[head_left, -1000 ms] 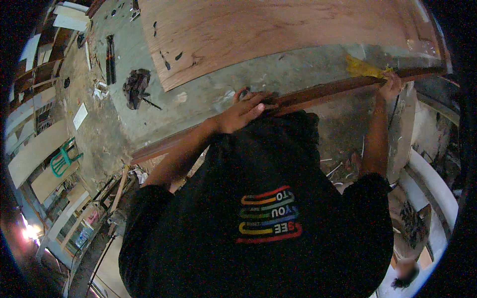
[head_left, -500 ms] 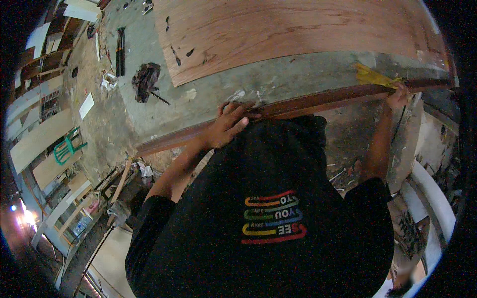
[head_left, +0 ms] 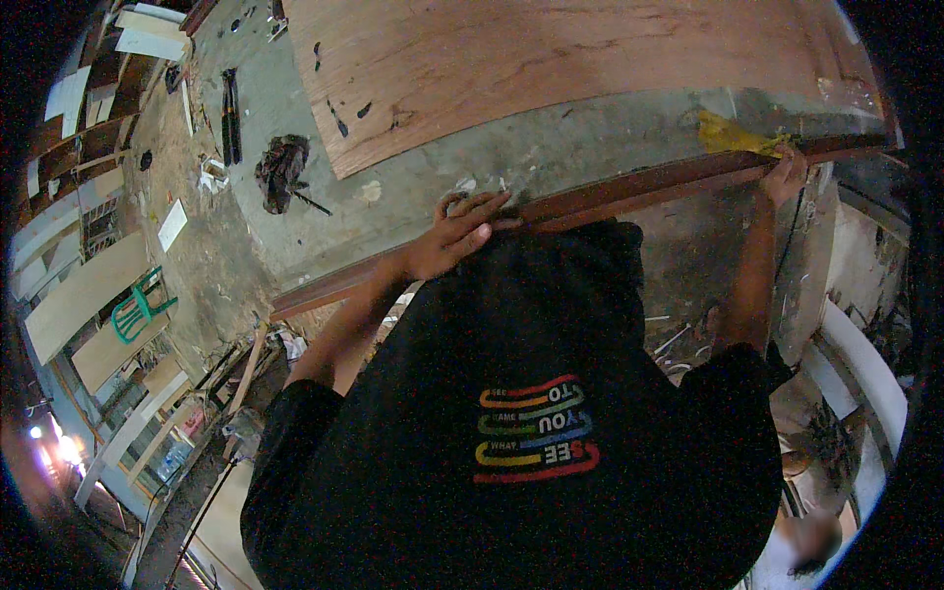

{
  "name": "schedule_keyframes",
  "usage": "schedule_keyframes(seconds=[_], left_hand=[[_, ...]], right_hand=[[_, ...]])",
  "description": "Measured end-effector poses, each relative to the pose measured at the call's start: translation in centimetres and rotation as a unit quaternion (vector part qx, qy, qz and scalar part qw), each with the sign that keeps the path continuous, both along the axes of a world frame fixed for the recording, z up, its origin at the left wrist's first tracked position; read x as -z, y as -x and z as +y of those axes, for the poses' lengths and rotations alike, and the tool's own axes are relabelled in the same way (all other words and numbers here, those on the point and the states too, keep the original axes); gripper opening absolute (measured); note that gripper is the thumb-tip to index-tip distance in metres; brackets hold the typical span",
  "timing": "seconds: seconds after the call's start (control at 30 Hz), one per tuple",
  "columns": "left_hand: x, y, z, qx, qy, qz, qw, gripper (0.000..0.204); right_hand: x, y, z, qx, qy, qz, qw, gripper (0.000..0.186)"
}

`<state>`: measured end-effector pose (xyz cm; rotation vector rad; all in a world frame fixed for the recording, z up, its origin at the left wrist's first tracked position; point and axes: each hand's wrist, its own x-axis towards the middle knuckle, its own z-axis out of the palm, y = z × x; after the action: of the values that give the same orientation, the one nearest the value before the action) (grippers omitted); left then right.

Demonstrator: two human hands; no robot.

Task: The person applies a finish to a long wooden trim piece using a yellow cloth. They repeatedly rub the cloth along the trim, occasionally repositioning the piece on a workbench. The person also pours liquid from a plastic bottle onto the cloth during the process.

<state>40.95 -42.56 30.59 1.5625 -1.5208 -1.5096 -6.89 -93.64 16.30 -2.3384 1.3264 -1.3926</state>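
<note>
**Both hands on a long wooden strip**

Fingers (head_left: 470, 209) of the left hand (head_left: 447, 241) lie spread and flat over the top of a long reddish-brown wooden strip (head_left: 629, 192), pressing on it rather than curling round it. That strip runs from lower left to upper right across the grey concrete floor (head_left: 295, 236), just below a large plywood sheet (head_left: 551, 69).

At the far left stand a green plastic chair (head_left: 138, 307) and pale boards (head_left: 79, 295). Nearer the middle, a dark bundle of rag (head_left: 282, 169) and a dark clamp-like tool (head_left: 231, 116) lie on the concrete, well apart from the strip.

Further right, a black shirt (head_left: 531, 442) fills the lower middle. At the strip's right end the right hand (head_left: 787, 177) is closed on the strip, touching a crumpled yellow piece (head_left: 733, 136). Whether it pinches that piece too cannot be told.
</note>
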Motion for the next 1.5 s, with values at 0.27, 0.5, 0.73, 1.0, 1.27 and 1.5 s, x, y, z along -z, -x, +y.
schedule_keyframes(seconds=[0.27, 0.5, 0.73, 1.0, 1.27, 1.5], left_hand=[[0.2, 0.3, -1.4, 0.018, 0.011, 0.004, 1.0, 0.066], [-0.9, 1.2, -1.0, -0.065, -0.041, -0.014, 0.997, 0.059], [-2.2, 3.2, -1.7, -0.147, -0.063, -0.095, 0.983, 0.058], [-0.8, 3.7, -1.6, -0.2, -0.056, -0.118, 0.971, 0.059], [-0.4, 2.9, -1.0, -0.143, -0.017, -0.138, 0.98, 0.058], [1.2, 2.1, -1.8, -0.088, 0.006, -0.126, 0.988, 0.055]], right_hand=[[-0.5, -1.3, 0.5, -0.012, -0.017, -0.073, 0.997, 0.052], [-2.1, -2.5, 1.8, 0.02, -0.06, -0.098, 0.993, 0.054], [-3.4, -3.6, 2.6, 0.002, -0.021, -0.058, 0.998, 0.053], [-1.9, -3.0, 2.1, 0.052, 0.039, -0.013, 0.998, 0.055], [-1.7, -2.2, 1.2, -0.017, 0.04, 0.014, 0.999, 0.056], [-1.3, -2.5, 1.1, -0.006, 0.027, -0.057, 0.998, 0.054]])
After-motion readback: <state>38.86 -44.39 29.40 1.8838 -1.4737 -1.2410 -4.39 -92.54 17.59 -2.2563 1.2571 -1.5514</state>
